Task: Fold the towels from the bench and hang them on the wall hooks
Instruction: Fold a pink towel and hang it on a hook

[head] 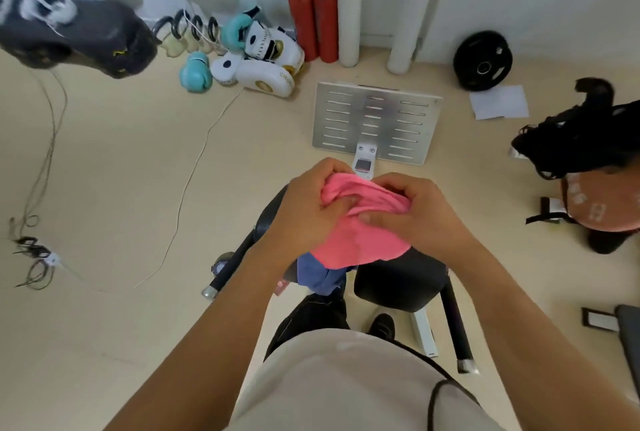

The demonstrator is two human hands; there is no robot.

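Both hands are clenched on a soft pink cloth towel (360,226) held above the black padded bench (398,280): the left hand (304,208) grips its bunched upper edge at about ten o'clock of the cloth, the right hand (415,212) pinches the folds at about two o'clock. The towel looks gathered rather than squared, so I judge the folding barely begun. A blue crumpled cloth (320,274), likely another towel, lies on the bench just below the pink one, at six o'clock, waiting its turn. No wall hooks are visible, so nothing seems hung yet; folding both pieces and carrying them to the hooks remains.
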